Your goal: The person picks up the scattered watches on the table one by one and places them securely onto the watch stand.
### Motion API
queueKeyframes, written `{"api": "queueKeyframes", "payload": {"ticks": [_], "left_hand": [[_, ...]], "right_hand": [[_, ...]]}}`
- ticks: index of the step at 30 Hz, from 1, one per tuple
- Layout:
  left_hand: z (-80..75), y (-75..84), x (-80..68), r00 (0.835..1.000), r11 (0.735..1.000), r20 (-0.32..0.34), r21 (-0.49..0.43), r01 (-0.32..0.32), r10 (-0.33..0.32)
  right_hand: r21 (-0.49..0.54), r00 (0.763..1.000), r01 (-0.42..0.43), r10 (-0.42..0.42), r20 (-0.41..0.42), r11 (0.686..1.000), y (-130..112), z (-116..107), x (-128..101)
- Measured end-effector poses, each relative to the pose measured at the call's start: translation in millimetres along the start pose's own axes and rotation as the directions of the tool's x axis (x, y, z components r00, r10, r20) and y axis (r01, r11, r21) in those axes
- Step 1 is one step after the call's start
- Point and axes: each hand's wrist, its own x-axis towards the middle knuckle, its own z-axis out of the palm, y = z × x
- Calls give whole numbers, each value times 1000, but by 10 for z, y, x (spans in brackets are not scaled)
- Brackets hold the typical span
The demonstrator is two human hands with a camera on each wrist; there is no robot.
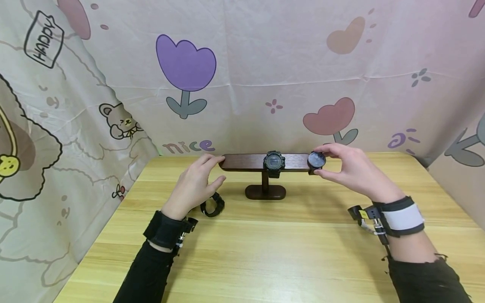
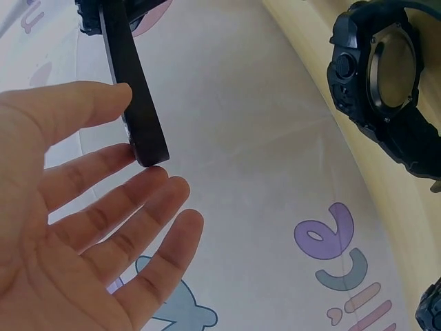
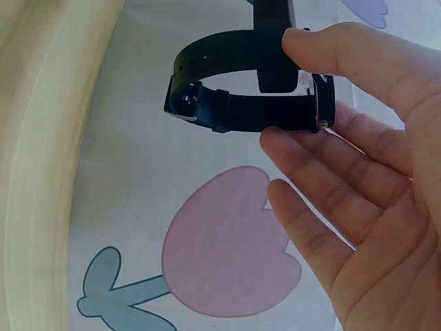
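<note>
Right hand pinches a round-faced watch at the right end of the dark wooden T-bar stand; its strap shows only in the right wrist view. Left hand, fingers straight, touches the left end, half hiding a black watch lying on the table.

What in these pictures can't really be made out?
- Dial of the round watch: head view, too small and glary to read.
- Dial of the middle watch on the stand: too small.
- Table watch: head view, partly behind the left hand; left wrist view, cut off by the edge.
- Stand's base: outside both wrist views.
- Right hand: right wrist view, palm cut off by the edge.
</note>
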Motion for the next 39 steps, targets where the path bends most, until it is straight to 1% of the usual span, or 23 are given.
{"api": "queueKeyframes", "payload": {"ticks": [13,19,27,35,39], "left_hand": [[5,-16,-6,1000,1000,-3,-9,-10,10],[17,-26,-2,1000,1000,-10,-13,-22,22],[29,-28,12,999,999,-10,-22,-34,34],[26,-21,14,1000,1000,-1,-19,-24,24],[24,-17,12,1000,1000,1,-20,-21,21]], "right_hand": [[12,998,64,-64,-18,998,-28,106,53],[27,998,63,-63,-11,998,-45,150,87],[33,996,88,-87,-21,996,-40,197,119],[44,995,97,-97,-15,994,-41,206,147],[44,996,92,-92,1,995,-48,199,163]]}}
